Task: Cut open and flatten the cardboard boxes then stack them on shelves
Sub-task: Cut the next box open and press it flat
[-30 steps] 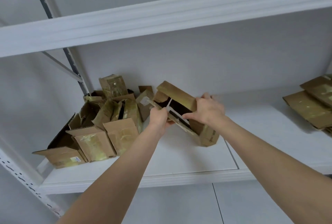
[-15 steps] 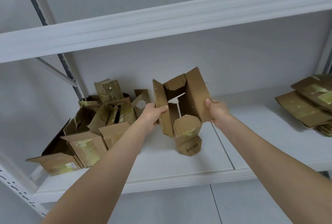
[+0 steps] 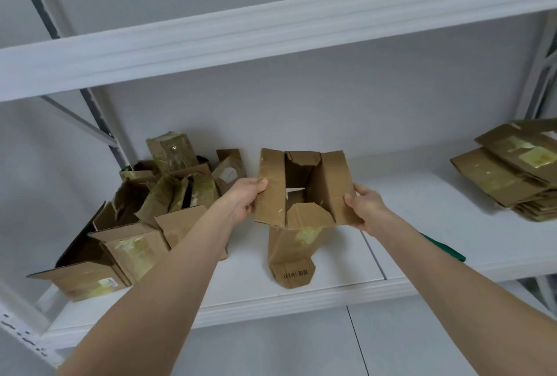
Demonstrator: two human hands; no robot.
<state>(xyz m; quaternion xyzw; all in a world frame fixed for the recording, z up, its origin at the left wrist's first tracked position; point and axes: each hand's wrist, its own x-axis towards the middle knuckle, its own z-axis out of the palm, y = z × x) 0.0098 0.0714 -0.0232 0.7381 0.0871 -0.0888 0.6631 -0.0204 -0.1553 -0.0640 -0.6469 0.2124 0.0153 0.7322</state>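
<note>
Mid-task: cardboard box [image 3: 331,186] cut open, not flat.
My left grip [image 3: 244,201], right grip [image 3: 366,210] pinch its flaps; unflattened pile [image 3: 144,225] left, flat stack [image 3: 512,170] right.

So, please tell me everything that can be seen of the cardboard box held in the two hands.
The cardboard box is brown, worn, its open end facing the camera. Side flaps spread left and right; the far flap's edge is torn. Yellowish tape sticks to its body, black print on the lower flap. The left hand grips the left flap, the right hand the right one. It is over the white shelf; whether its lower end touches cannot be told.
</note>
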